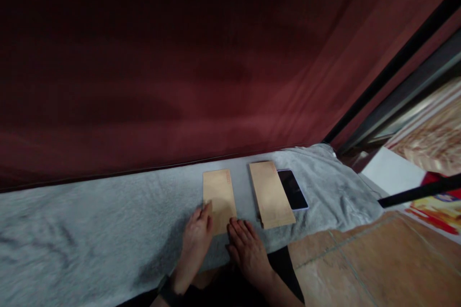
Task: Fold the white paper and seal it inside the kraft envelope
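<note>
A tan paper envelope [218, 189] with small red print near its top right corner lies flat on a grey cloth. My left hand [197, 231] is at its left edge, fingers bent and closed on the paper. At the lower right corner of the same envelope rests my right hand [248, 248], its fingers stretched out and lying flat. To the right is a stack of similar envelopes [272, 194], partly covering a dark-screened phone [292, 191] with a pale purple edge.
The grey cloth [108, 220] covers a long narrow surface. Behind it rises a dark red fabric wall [216, 81]. Black bars [392, 67] stand at the right, beside a brightly printed box [439, 201]. Tiled floor [345, 259] shows at the lower right.
</note>
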`<state>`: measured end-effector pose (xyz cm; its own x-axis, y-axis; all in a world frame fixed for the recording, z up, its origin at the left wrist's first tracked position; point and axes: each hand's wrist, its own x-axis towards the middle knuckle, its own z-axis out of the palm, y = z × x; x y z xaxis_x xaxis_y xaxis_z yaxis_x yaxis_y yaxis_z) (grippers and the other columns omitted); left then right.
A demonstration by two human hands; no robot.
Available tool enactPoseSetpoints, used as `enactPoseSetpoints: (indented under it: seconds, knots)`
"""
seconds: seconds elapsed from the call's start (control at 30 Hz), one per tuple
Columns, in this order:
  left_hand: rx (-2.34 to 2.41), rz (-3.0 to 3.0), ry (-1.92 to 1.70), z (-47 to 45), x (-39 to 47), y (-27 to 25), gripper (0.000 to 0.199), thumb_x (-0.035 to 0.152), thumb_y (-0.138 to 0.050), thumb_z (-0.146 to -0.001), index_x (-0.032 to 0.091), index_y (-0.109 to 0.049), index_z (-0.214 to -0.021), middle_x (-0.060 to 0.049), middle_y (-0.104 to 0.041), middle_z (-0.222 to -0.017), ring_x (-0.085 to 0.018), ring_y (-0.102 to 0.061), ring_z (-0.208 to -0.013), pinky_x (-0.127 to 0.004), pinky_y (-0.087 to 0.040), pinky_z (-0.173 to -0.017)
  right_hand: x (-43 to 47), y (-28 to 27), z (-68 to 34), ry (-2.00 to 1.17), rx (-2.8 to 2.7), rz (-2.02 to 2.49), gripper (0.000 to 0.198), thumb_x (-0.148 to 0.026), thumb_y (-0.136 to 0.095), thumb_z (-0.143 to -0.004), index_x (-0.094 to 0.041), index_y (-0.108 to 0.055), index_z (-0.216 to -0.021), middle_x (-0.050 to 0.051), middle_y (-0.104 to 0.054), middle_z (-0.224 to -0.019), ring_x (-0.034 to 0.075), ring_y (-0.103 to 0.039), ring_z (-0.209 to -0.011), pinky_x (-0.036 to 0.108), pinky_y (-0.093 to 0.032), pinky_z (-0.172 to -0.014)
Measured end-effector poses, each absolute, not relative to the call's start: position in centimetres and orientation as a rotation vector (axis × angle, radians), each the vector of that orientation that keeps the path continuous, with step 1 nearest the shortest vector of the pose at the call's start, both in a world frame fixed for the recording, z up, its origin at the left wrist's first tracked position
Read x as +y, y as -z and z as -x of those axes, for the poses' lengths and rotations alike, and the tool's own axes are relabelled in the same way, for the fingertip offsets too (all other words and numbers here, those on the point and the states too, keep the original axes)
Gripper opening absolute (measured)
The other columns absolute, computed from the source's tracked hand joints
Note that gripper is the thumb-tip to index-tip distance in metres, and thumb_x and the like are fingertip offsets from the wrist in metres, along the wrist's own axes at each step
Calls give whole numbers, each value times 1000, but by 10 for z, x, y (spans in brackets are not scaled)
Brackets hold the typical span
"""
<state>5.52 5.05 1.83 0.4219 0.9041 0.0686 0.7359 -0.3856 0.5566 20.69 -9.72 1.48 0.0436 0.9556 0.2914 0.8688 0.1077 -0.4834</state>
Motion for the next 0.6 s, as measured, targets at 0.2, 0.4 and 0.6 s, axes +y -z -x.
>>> enactPoseSetpoints:
  seconds: [0.2,0.4,0.6]
  knots:
    - [997,-2637,-443,-123,89,-9,52,26,-40,-96,13,-47,-147,-13,-43,-155,-28,-34,-146,-49,-21,-122,-94,-10,-205,-100,-1874,1820,46,-24,-50,-101,-20,-47,-147,6,-53,-148,23,-50,-135,45,-37,-118]
    - [968,-2766,-342,-147,117,-5,56,30,-37,-99,10,-40,-151,-13,-34,-159,-25,-27,-150,-46,-13,-124,-95,-11,-206,-113,-1880,1830,51,-27,-51,-101,-23,-40,-151,6,-50,-150,23,-49,-136,46,-37,-118]
    - [864,-2792,-341,-125,97,-4,56,29,-40,-98,13,-40,-152,-12,-35,-159,-24,-28,-149,-46,-16,-124,-93,2,-205,-78,-1826,1796,50,-32,-55,-99,-23,-46,-148,6,-56,-145,22,-53,-133,45,-37,-118]
